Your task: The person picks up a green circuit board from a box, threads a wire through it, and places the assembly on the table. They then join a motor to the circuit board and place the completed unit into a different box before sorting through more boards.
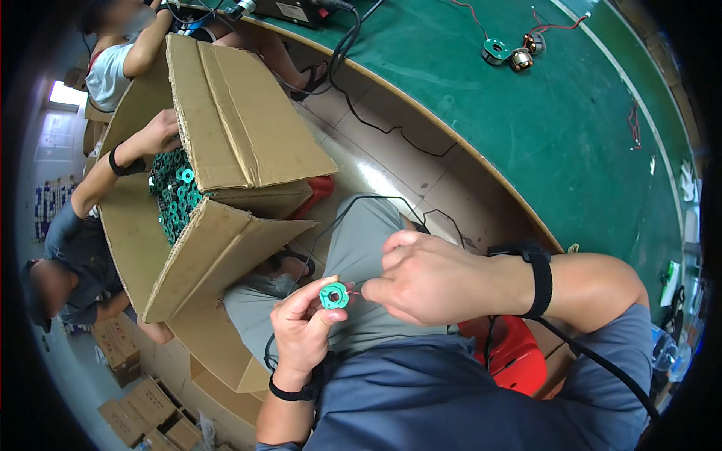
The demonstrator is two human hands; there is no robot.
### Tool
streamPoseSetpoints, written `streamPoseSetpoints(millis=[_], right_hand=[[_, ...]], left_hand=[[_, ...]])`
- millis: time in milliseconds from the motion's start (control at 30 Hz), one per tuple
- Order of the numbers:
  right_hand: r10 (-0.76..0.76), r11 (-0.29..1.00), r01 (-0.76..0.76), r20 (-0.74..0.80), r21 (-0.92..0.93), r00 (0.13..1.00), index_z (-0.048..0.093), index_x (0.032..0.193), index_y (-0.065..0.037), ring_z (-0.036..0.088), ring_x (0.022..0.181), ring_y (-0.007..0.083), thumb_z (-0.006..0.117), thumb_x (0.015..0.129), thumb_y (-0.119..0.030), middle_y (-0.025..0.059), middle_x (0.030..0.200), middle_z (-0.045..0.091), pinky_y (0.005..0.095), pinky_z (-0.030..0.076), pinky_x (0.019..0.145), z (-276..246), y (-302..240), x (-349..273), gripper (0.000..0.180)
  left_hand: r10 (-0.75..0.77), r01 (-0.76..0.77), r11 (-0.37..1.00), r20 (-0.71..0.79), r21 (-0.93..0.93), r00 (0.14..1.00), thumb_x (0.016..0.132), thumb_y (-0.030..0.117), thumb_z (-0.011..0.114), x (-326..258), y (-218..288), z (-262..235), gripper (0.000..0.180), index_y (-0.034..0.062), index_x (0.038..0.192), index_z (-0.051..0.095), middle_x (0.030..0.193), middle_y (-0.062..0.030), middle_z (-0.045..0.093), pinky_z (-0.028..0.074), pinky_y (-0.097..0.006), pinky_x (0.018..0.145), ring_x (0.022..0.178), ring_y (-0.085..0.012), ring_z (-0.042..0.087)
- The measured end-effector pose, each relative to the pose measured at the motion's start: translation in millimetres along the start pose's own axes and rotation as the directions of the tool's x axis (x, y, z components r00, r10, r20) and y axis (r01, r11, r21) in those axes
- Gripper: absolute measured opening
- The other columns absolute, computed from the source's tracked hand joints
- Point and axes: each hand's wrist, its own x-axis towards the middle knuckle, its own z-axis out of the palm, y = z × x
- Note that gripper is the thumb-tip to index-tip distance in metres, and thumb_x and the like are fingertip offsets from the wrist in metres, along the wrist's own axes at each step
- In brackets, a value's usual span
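My left hand (pixel 301 331) pinches a small green ring-shaped part (pixel 342 302) between thumb and fingers, above my lap. The part has a round hole in its middle and looks like a small motor core or coil ring. A thin reddish wire (pixel 354 292) runs from its right side toward my right hand (pixel 430 279). The fingertips of that hand are pressed together at the wire's end, and the other fingers are curled in. Exactly how the wire lies between the fingertips is too small to see.
A large open cardboard box (pixel 248 135) stands to the left, holding many green ring parts (pixel 174 204). A co-worker's hand (pixel 159 134) reaches into it. Wired motor parts (pixel 495 51) lie on the green table (pixel 541 128). A black cable (pixel 391 129) hangs by its edge; a red stool (pixel 519 357) is beneath me.
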Motion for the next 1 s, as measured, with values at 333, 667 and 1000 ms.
streamPoseSetpoints(millis=[333,667,1000], right_hand=[[0.028,0.991,-0.037,-0.071,-0.129,0.997,0.057,0.071,-0.009,0.059,0.061,0.0257,0.071,0.077,-0.016,0.0062,0.056,0.053,0.0397,0.050,0.087,-11.0,7.5,5.4,0.017],[0.009,0.998,-0.004,0.087,-0.059,0.996,0.058,0.072,-0.011,0.061,0.065,0.0249,0.069,0.076,-0.017,0.0047,0.057,0.053,0.0409,0.049,0.088,1.1,0.3,0.1,0.013],[0.076,0.994,-0.076,-0.005,-0.079,0.997,0.062,0.078,-0.011,0.061,0.065,0.0257,0.067,0.078,-0.015,0.0048,0.061,0.055,0.0430,0.047,0.092,-7.7,8.9,3.4,0.007]], left_hand=[[-0.027,0.023,0.997,0.054,0.070,0.998,0.081,0.000,0.078,-1.4,-2.5,6.2,0.040,-0.0042,0.119,0.068,0.098,-0.0104,0.074,0.057,-0.026,0.075,0.084,-0.0135,0.071],[0.013,-0.019,0.996,0.070,0.086,0.997,0.082,-0.002,0.076,1.1,2.5,5.2,0.040,-0.0031,0.121,0.068,0.104,-0.0148,0.074,0.058,-0.028,0.077,0.087,-0.0157,0.072],[-0.013,0.005,0.989,0.052,0.146,0.999,0.082,-0.003,0.076,-1.6,4.9,1.6,0.039,-0.0030,0.120,0.068,0.104,-0.0136,0.075,0.058,-0.026,0.077,0.086,-0.0152,0.073]])
